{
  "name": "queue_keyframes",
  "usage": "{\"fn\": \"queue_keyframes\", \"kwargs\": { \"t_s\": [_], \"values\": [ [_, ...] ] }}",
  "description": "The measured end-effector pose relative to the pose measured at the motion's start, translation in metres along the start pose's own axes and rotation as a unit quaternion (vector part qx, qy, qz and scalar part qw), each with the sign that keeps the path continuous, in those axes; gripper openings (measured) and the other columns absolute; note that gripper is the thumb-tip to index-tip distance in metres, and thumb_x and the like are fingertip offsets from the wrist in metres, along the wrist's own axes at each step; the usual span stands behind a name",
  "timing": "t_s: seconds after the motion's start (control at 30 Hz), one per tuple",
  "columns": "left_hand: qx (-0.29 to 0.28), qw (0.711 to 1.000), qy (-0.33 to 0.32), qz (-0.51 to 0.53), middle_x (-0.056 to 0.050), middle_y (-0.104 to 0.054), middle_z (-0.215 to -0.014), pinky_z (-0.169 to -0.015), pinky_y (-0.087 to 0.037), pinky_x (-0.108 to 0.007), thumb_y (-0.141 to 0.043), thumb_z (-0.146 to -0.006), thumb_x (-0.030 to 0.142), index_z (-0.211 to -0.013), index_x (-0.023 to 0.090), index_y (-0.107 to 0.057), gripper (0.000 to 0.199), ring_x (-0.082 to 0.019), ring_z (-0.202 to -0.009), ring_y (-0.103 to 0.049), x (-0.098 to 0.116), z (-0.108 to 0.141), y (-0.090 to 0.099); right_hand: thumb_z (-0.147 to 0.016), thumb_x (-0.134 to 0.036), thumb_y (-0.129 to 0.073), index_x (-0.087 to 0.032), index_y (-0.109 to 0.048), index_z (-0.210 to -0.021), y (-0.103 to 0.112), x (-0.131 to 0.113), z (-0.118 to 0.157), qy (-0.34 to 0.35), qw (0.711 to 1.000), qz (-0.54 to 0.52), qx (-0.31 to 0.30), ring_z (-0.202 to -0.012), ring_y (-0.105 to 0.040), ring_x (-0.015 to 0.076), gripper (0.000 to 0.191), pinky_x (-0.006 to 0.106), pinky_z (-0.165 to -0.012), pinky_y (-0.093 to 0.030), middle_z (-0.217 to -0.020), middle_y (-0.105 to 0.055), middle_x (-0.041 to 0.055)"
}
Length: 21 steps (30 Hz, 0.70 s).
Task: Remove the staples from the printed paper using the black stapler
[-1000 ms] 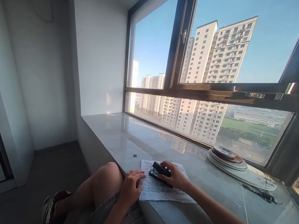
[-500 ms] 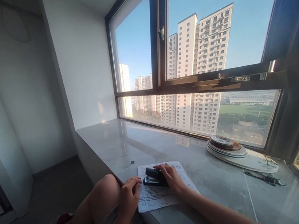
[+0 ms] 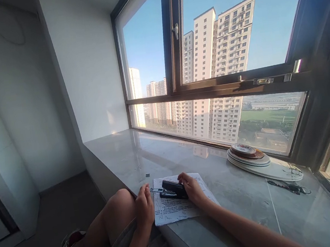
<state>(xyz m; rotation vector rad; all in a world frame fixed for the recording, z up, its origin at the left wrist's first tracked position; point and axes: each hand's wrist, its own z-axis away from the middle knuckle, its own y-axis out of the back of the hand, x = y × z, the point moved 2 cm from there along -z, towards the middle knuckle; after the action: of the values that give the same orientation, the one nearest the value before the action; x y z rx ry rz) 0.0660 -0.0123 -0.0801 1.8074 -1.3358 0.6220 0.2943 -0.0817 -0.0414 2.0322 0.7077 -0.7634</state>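
A black stapler [image 3: 173, 190] lies over printed sheets of paper [image 3: 172, 213] on the grey sill. My right hand [image 3: 193, 188] grips its right end, fingers over the top and thumb hidden behind the body. From the stapler's left end a shiny metal slide [image 3: 156, 190] sticks out. My left hand [image 3: 145, 203] is at the tip of that slide, with thumb and fingertips pinched on it. Just beyond the paper, a small dark strip [image 3: 148, 175] that looks like staples lies on the sill.
Stacked plates and round boards [image 3: 250, 156] stand at the right by the window. Beside them lies a dark cord with a key-like item [image 3: 295, 188]. The sill's front edge [image 3: 111, 175] runs past my bent knee [image 3: 122, 202]. A framed window [image 3: 176, 91] borders the back.
My left hand has risen to the stapler's left end and closed there. The metal slide now protrudes leftward from the stapler. My right hand keeps its grip; the view has shifted slightly.
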Motion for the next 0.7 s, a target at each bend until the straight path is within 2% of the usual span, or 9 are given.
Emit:
{"fn": "queue_keyframes", "kwargs": {
  "t_s": [0.1,0.2,0.3,0.4,0.5,0.63,0.7],
  "values": [
    [-0.014,1.000,-0.013,-0.008,-0.017,-0.071,-0.118,-0.097,-0.053,-0.049,-0.031,-0.103,0.050,-0.117,0.020,-0.064,0.047,-0.031,-0.113,-0.067,0.001,0.002,0.000,-0.097,-0.042,-0.044,-0.027,-0.070,-0.101,0.003,-0.016,0.007,0.051,0.997,-0.003,-0.051,-0.090,-0.067,0.0237,0.029,0.032,-0.080,-0.050,-0.097,-0.073,0.0048],
    [-0.022,1.000,-0.015,-0.003,-0.017,-0.070,-0.122,-0.101,-0.051,-0.051,-0.032,-0.103,0.049,-0.119,0.019,-0.063,0.047,-0.032,-0.117,-0.065,0.001,0.002,0.000,-0.087,-0.040,-0.063,-0.029,-0.071,-0.107,0.000,-0.025,0.014,0.086,0.990,0.034,-0.110,-0.088,-0.068,0.0253,0.024,0.033,-0.079,-0.050,-0.096,-0.074,0.0045],
    [-0.028,0.998,0.023,0.047,-0.018,-0.067,-0.128,-0.106,-0.049,-0.052,-0.034,-0.103,0.049,-0.124,0.018,-0.061,0.046,-0.031,-0.122,-0.063,-0.004,-0.003,0.002,-0.086,-0.035,-0.066,-0.031,-0.071,-0.111,-0.003,-0.029,0.019,0.101,0.987,0.065,-0.104,-0.087,-0.068,0.0270,0.026,0.036,-0.080,-0.052,-0.097,-0.075,0.0053],
    [-0.033,0.980,0.117,0.155,-0.018,-0.065,-0.133,-0.105,-0.052,-0.047,-0.032,-0.104,0.047,-0.125,0.020,-0.059,0.043,-0.028,-0.123,-0.063,-0.004,-0.013,0.003,-0.091,-0.031,-0.060,-0.031,-0.067,-0.124,-0.004,-0.037,0.023,0.160,0.980,0.093,-0.073,-0.101,-0.067,0.0287,0.033,0.040,-0.087,-0.054,-0.111,-0.073,0.0081],
    [-0.041,0.931,0.215,0.294,-0.017,-0.066,-0.131,-0.103,-0.055,-0.045,-0.030,-0.106,0.043,-0.123,0.019,-0.059,0.042,-0.026,-0.119,-0.066,0.004,-0.020,0.000,-0.098,-0.021,-0.048,-0.029,-0.058,-0.138,-0.004,-0.045,0.029,0.270,0.946,0.167,-0.062,-0.115,-0.061,0.0293,0.043,0.046,-0.094,-0.053,-0.126,-0.069,0.0098],
    [-0.035,0.827,0.341,0.446,-0.016,-0.072,-0.114,-0.099,-0.059,-0.038,-0.041,-0.104,0.027,-0.112,0.014,-0.064,0.027,-0.022,-0.106,-0.072,0.019,-0.020,-0.006,-0.100,-0.010,-0.040,-0.021,-0.052,-0.143,-0.003,-0.053,0.036,0.435,0.861,0.261,-0.034,-0.112,-0.061,0.0276,0.046,0.046,-0.090,-0.054,-0.131,-0.067,0.0130],
    [-0.027,0.786,0.363,0.499,-0.016,-0.074,-0.106,-0.095,-0.060,-0.035,-0.044,-0.102,0.016,-0.104,0.011,-0.066,0.022,-0.020,-0.098,-0.074,0.024,-0.017,-0.006,-0.100,-0.009,-0.044,-0.016,-0.054,-0.139,-0.002,-0.056,0.038,0.492,0.822,0.287,-0.007,-0.109,-0.061,0.0270,0.041,0.044,-0.088,-0.054,-0.128,-0.068,0.0141]
  ]
}}
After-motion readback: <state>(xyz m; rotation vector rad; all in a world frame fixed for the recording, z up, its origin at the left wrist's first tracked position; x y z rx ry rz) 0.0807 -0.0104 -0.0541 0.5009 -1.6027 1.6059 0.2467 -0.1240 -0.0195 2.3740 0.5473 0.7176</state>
